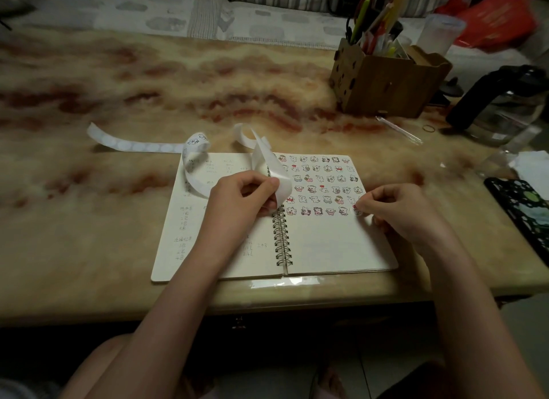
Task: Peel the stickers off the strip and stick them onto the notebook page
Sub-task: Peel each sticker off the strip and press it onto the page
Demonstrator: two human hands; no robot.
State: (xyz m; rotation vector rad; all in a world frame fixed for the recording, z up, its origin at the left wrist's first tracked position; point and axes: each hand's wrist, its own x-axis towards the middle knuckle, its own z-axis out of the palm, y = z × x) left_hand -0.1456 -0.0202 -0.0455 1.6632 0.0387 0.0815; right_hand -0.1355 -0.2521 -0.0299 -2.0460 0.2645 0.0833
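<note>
The left hand [246, 196] pinches the strip [282, 176] right over the spiral binding [280, 241] of the notebook [326, 250]. The strip's spent tail trails off to the left of the binding, probably to leave the sticker page uncovered. Well right of the binding, the right hand [398, 211] pinches one sticker [358, 211] at the end of the lowest row, seemingly lining it up with its neighbours.
</note>
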